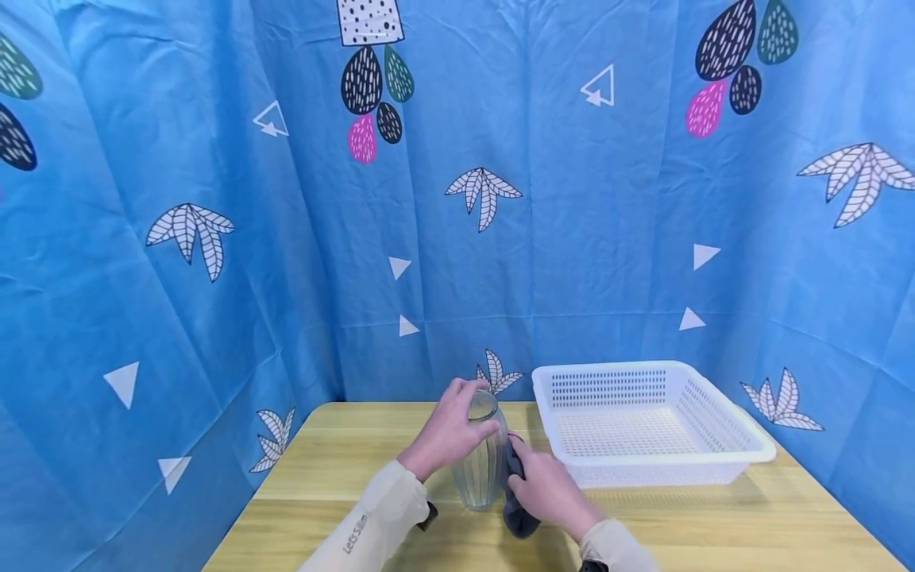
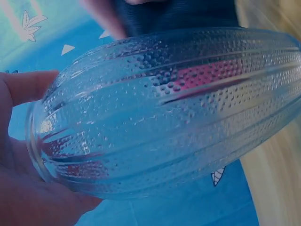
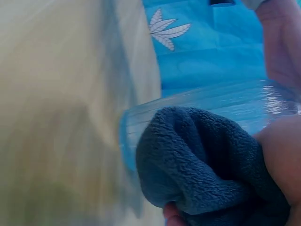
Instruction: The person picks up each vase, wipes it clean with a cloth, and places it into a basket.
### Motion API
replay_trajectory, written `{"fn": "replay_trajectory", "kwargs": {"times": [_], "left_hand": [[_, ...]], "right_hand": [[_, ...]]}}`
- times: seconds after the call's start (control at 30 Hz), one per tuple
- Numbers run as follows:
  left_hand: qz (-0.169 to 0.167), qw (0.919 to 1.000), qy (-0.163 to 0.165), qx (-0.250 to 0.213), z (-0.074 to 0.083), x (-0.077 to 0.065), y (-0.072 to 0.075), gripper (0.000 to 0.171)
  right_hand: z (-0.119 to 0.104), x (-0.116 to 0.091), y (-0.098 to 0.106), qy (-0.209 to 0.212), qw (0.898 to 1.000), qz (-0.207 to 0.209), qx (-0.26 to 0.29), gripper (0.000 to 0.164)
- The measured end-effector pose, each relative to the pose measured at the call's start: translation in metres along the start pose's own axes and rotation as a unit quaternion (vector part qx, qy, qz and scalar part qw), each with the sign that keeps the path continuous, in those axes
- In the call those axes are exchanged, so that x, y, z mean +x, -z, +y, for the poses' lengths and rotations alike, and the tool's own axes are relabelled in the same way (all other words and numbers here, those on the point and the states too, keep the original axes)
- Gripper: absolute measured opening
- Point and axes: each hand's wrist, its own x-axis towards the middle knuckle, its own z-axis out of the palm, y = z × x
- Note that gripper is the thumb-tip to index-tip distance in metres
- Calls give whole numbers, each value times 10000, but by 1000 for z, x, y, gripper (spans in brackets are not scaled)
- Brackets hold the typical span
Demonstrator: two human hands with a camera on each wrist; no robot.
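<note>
A clear ribbed glass vase [image 1: 477,473] with a dimpled surface stands nearly upright, its base close to the wooden table [image 1: 343,453]. My left hand [image 1: 455,429] grips it near the rim, thumb on one side and fingers on the other, as the left wrist view also shows. To the right of the vase, my right hand [image 1: 549,483] grips a bunched dark grey-blue towel [image 3: 197,155]. In the head view, the towel hangs down beside the glass; in the right wrist view, it overlaps the vase's side [image 3: 146,113]. Some right fingers are hidden behind the towel.
A white plastic basket [image 1: 665,459] with slotted walls stands at the back right of the table, just beyond my right hand. Behind and beside the table hangs a blue patterned curtain [image 1: 472,278].
</note>
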Motion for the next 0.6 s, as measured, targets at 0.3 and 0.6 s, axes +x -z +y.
{"fn": "replay_trajectory", "kwargs": {"times": [0.3,0.6], "left_hand": [[429,9948,-162,905,-4,3,-9,58],[371,9940,-183,1013,0,1,-3,62]], "right_hand": [[8,-4,-7,-117,9991,-404,113,66],[-6,-6,12,-15,9988,477,-64,64]]}}
